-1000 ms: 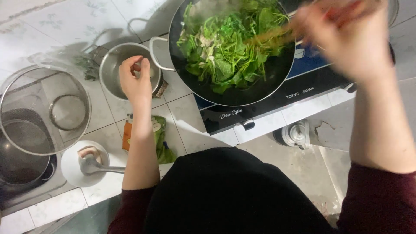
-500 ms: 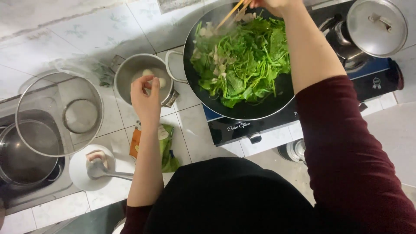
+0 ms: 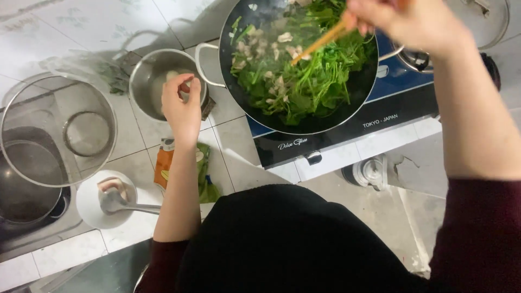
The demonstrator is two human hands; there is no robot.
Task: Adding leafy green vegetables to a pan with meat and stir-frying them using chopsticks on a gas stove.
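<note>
Over the black wok (image 3: 239,103) of leafy greens (image 3: 309,81), the right hand (image 3: 407,21) grips wooden chopsticks (image 3: 320,40), tips in the food. Just left of the wok, the left hand (image 3: 182,106) pinches something small above a steel pot (image 3: 144,70). Further left sit a glass lid (image 3: 54,135) and a white bowl (image 3: 89,209) with a spoon, on white tiled counter (image 3: 70,27).

A white tiled counter (image 3: 87,27) carries everything. At its three o'clock sits a black stove (image 3: 347,130); at nine a glass lid (image 3: 57,133); near centre a steel pot (image 3: 149,81), an orange packet (image 3: 164,168) and a white dish (image 3: 89,209).
</note>
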